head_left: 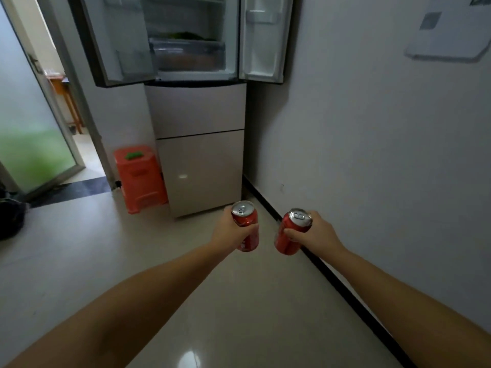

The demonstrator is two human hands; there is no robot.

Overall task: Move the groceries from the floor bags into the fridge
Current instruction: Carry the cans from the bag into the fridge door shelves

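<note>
I hold a red soda can in each hand, out in front of me above the tiled floor. My left hand (231,231) grips the left can (245,221) upright. My right hand (310,232) grips the right can (292,232), which tilts a little to the left. Both silver tops face me. Ahead stands the fridge (198,144) with both upper doors swung open. Its left door (119,41) and right door (261,38) show bare door shelves. A clear drawer (186,53) sits low in the open compartment, with something green above it.
An orange plastic stool (139,176) stands to the left of the fridge base. A white wall (372,142) with a black skirting runs along my right. A doorway with a glass door (34,144) opens at the left. A dark bag (10,216) lies at the left edge.
</note>
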